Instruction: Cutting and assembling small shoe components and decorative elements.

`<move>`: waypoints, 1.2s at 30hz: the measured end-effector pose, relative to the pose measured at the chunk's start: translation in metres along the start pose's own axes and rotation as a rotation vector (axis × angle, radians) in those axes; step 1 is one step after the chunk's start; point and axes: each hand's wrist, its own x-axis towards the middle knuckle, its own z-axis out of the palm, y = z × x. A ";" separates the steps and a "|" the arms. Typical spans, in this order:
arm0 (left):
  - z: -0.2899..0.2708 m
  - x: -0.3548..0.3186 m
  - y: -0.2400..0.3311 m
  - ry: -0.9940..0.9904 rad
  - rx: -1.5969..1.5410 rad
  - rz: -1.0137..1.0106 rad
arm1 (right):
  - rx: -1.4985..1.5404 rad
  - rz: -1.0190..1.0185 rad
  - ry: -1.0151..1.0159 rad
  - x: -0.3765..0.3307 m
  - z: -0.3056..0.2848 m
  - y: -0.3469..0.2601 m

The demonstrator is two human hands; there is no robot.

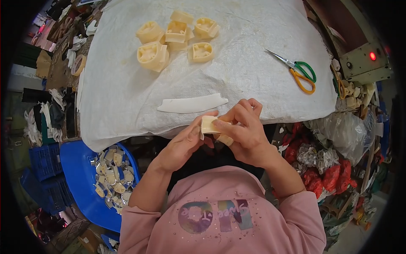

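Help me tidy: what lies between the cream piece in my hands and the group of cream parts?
The head view shows a curved white strip on the sheet, between the cream piece and cream parts.

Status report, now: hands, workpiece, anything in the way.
Left hand and right hand gripping cream, plastic-looking moulded piece. Long white curved strip lying just beyond. Green-and-orange-handled metal scissors off to the right, out of the way.
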 end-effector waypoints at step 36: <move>0.018 0.004 -0.009 0.454 0.470 0.623 | 0.227 0.067 0.026 -0.006 -0.003 -0.002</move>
